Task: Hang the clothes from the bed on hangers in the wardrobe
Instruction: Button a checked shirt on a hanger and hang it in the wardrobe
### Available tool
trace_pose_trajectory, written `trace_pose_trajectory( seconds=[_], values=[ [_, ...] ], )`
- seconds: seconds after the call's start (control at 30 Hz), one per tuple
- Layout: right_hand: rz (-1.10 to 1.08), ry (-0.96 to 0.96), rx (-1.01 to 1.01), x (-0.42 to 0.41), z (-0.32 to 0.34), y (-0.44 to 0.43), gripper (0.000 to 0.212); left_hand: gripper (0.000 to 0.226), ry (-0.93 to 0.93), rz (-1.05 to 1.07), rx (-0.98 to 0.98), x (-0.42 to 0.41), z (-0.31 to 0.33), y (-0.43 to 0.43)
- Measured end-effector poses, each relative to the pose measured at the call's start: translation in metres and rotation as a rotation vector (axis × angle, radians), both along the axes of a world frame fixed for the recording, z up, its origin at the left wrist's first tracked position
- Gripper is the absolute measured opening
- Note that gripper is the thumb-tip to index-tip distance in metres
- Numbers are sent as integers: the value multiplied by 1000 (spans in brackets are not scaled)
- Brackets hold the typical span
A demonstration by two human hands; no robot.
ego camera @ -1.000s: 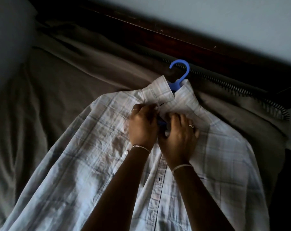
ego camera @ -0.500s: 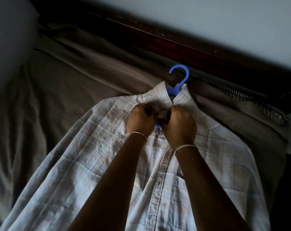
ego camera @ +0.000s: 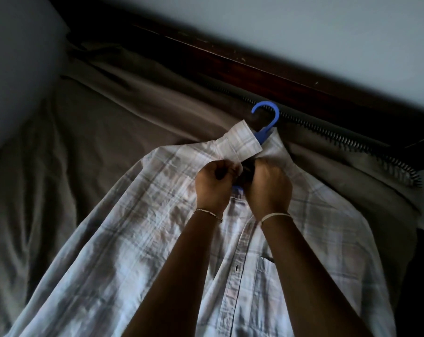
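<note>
A pale checked button-up shirt (ego camera: 138, 229) lies spread front-up on the bed. A blue plastic hanger (ego camera: 266, 120) sits inside it, its hook sticking out past the collar toward the bed frame. My left hand (ego camera: 214, 188) pinches the left front edge of the shirt just below the collar. My right hand (ego camera: 270, 189) grips the right front edge beside it. The two hands are close together at the top of the placket, and a bit of the blue hanger shows between them. The rest of the hanger is hidden under the cloth.
The bed is covered with a creased grey-brown sheet (ego camera: 89, 132). A dark wooden bed frame (ego camera: 242, 66) runs along the far side against a pale wall (ego camera: 303, 27). The mattress edge with a ribbed trim (ego camera: 352, 142) lies to the right of the hanger.
Both hands moved up from the chest area to the collar and drew the two shirt fronts together. The collar flaps now stand closer around the hanger neck.
</note>
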State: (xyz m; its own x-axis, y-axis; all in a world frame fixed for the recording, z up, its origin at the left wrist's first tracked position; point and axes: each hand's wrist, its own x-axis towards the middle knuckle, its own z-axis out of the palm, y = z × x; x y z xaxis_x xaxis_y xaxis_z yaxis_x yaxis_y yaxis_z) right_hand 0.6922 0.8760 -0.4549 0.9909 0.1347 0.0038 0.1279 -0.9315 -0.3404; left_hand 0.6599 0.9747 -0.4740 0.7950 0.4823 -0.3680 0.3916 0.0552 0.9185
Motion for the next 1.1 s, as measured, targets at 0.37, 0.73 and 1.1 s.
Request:
trace_pose_trajectory(
  seconds=[0.37,0.73,1.1],
  values=[
    [-372,288,947,-13,5,-18,15,9,-120,-21,-298,-4,-3,1],
    [-511,486,1400,-32,22,-24,19,6,-112,78,-334,-10,18,-17],
    [-477,472,1399,-31,4,-15,8,22,-99,-16,-351,-8,7,-13]
  ],
)
